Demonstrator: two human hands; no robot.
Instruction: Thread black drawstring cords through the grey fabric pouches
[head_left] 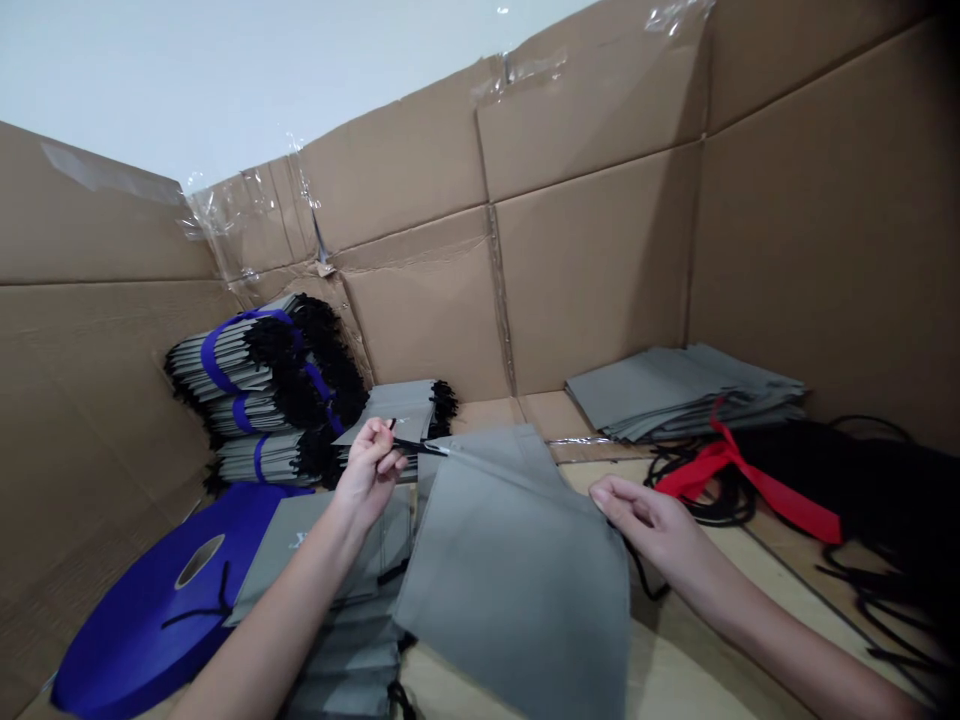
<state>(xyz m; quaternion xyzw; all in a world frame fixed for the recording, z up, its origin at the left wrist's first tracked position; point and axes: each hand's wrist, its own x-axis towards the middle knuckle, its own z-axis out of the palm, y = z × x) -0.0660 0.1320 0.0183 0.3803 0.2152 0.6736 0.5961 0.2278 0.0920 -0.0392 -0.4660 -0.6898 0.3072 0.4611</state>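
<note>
A grey fabric drawstring bag (517,570) is stretched between my two hands, its body hanging down over the table. My left hand (371,465) is closed in a pinch on a black cord (418,446) that runs to the bag's upper left corner. At the opposite corner, the fingers of my right hand (637,515) pinch the bag's edge. A loop of black cord hangs just below that hand. Under my left forearm lie several finished-looking grey bags (345,640) with black cords, one bearing a small white print.
Bundles of grey bags tied with blue ribbon (259,390) are stacked at the left back. A large blue ribbon roll (150,610) lies in front. Flat grey bags (682,390) and black cords tied with red ribbon (780,485) lie right. Cardboard walls (585,250) enclose the table.
</note>
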